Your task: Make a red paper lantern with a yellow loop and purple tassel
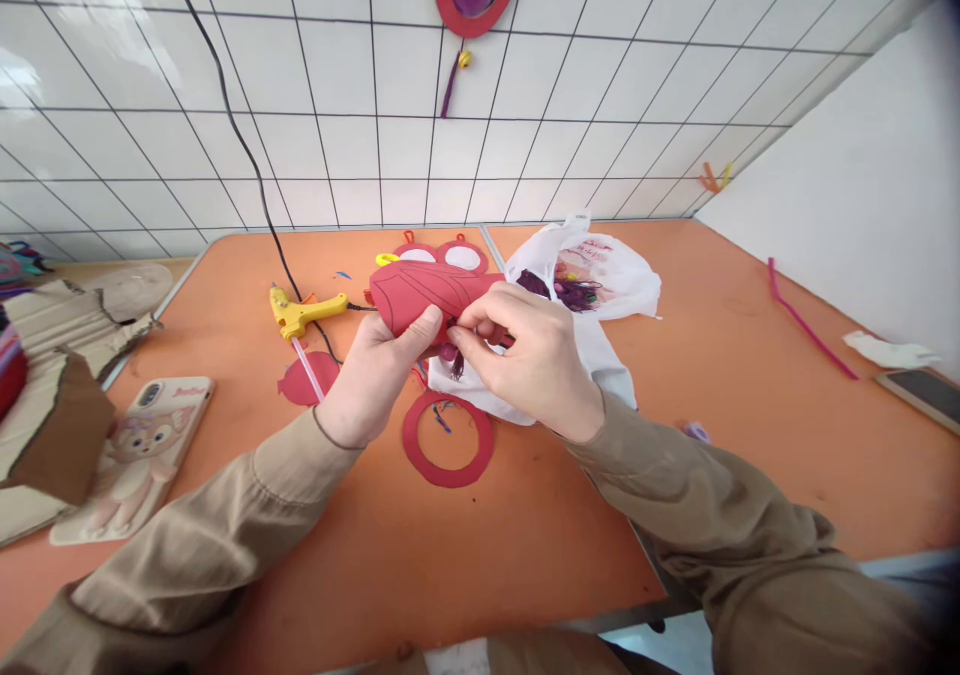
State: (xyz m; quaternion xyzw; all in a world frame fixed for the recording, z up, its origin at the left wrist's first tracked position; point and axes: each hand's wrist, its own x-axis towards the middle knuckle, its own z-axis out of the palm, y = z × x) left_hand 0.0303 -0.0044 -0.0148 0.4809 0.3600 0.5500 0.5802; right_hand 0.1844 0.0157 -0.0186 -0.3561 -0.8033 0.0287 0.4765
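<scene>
My left hand [375,370] is closed around a red sheet-like craft piece [420,295] with dark curved lines on it, its thumb pressed on the near face. Against the lower edge of that piece, my right hand [532,350] pinches with thumb and forefinger at the top of a dark purple tassel [457,365]. A small purple bead shows beside the tassel. The exact point where cord and red piece meet is hidden by the fingertips. Below both hands a flat red ring [412,447] lies on the orange table [525,545].
A yellow glue gun [307,311] with a black cable lies to the left, near a red cutout [300,380]. Further left are a phone [150,445] and cardboard [67,405]. White plastic bag [634,280] with tassels sits behind right. A red oval ornament [465,25] hangs on the tiles.
</scene>
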